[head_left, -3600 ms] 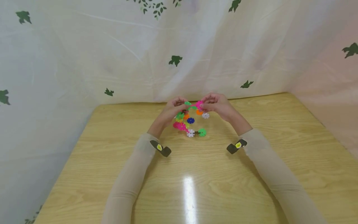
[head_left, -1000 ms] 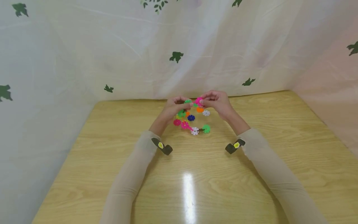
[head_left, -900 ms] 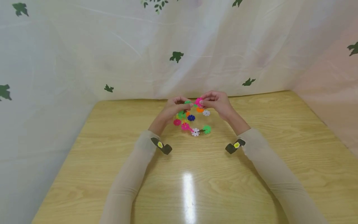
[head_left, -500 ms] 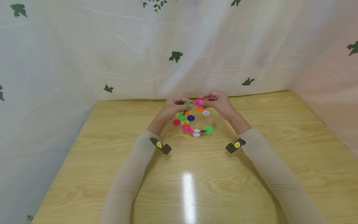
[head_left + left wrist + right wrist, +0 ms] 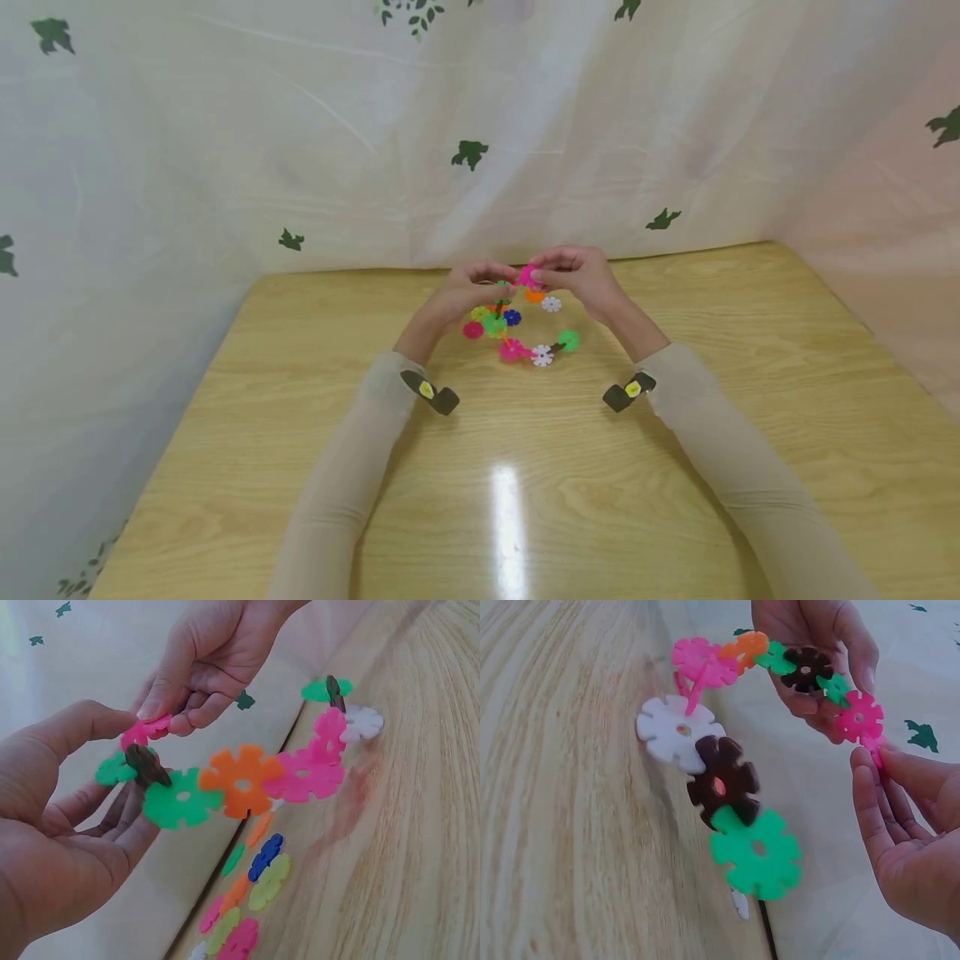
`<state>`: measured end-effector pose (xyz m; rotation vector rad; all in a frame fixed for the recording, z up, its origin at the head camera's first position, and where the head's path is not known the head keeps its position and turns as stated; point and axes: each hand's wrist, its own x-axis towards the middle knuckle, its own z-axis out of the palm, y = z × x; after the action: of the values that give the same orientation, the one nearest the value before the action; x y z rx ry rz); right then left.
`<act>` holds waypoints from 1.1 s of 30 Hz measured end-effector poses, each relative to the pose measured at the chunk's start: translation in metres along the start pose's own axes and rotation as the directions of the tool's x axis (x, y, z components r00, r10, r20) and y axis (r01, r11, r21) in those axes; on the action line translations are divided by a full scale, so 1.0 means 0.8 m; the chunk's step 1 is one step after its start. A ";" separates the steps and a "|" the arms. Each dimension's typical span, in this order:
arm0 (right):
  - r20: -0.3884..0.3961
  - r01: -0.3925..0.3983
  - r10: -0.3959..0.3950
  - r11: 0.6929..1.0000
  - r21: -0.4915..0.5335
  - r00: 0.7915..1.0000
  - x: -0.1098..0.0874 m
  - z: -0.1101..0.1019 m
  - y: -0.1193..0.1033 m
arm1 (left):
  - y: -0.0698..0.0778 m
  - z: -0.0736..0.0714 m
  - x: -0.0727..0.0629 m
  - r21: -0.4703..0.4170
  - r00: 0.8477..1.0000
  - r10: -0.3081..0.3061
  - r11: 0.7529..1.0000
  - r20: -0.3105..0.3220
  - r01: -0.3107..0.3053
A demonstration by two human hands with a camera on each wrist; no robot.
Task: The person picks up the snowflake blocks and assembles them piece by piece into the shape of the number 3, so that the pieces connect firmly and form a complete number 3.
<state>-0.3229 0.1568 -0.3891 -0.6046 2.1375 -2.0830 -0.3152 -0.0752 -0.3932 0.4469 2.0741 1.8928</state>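
Observation:
A chain of interlocking notched plastic discs hangs in a curve between and below my hands. In the head view my left hand (image 5: 461,300) pinches it near its upper end, by a green disc (image 5: 503,292). My right hand (image 5: 588,282) pinches a pink disc (image 5: 529,277) between thumb and fingers; another pink disc (image 5: 860,717) joins it in the right wrist view. Along the chain come a brown disc (image 5: 806,670), an orange disc (image 5: 241,781), further pink discs (image 5: 307,774), a white disc (image 5: 679,730), a brown disc (image 5: 724,782) and a green disc (image 5: 756,853) at the free end.
Several loose discs lie on the wooden table (image 5: 480,467) beneath the chain, among them a blue disc (image 5: 266,857), a yellow disc (image 5: 270,883) and a white disc (image 5: 551,304). A pale curtain (image 5: 337,150) with leaf shapes hangs behind the table's far edge.
The chain's free end has swung to the right, its green disc moving furthest. The pink disc in my right hand has come slightly closer to my left fingers. Both hands keep their pinch.

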 end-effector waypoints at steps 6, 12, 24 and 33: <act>0.036 -0.043 0.045 0.997 -0.070 0.998 0.000 0.001 0.001 | -0.002 0.002 0.001 0.020 0.999 0.000 1.000 0.044 -0.001; 0.063 -0.064 0.072 0.990 -0.124 0.995 -0.001 0.002 0.001 | -0.003 0.002 0.002 0.033 0.999 -0.021 0.999 0.026 0.020; 0.079 -0.119 0.137 0.973 -0.199 0.987 0.004 -0.011 0.001 | -0.010 -0.004 0.004 -0.010 1.000 0.006 1.000 -0.012 -0.007; 0.072 -0.165 0.193 0.944 -0.287 0.979 0.007 -0.028 -0.003 | -0.006 -0.005 0.001 -0.018 0.999 -0.006 1.000 -0.043 0.006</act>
<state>-0.3350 0.1755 -0.3841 -0.5049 2.3493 -1.6390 -0.3176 -0.0786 -0.3973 0.3987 2.0812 1.9324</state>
